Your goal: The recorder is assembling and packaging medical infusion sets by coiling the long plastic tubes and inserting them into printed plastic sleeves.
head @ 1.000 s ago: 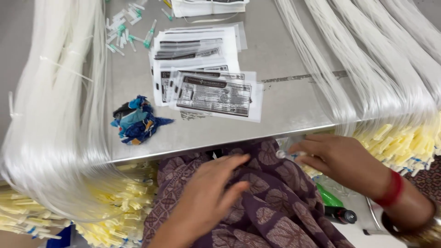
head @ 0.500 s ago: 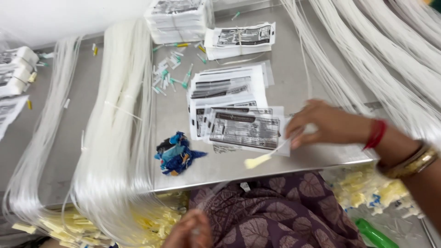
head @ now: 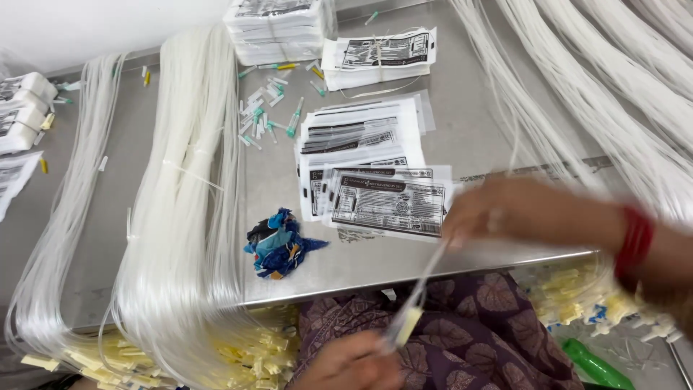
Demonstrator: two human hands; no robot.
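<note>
My right hand (head: 520, 209), blurred with motion, sits at the table's front edge beside a printed white pouch (head: 390, 198) lying on top of a loose stack. It grips a thin clear tube (head: 426, 278) that slants down over my lap to a yellow end piece (head: 408, 325). My left hand (head: 354, 365) is low at the bottom edge, its fingers closed on the tube just below that yellow piece. A red bangle (head: 635, 238) is on my right wrist.
On the steel table (head: 476, 130) a thick bundle of clear tubing (head: 188, 217) drapes over the front edge at left, and more tubing (head: 613, 94) at right. A blue scrap pile (head: 278, 242), small green-capped pieces (head: 267, 119) and tied pouch stacks (head: 278, 29) lie behind. A green bottle (head: 595, 365) is low right.
The tube with the yellow end has swung down from the table edge toward my lap. My left hand has come up to meet it. My right hand stays by the pouches.
</note>
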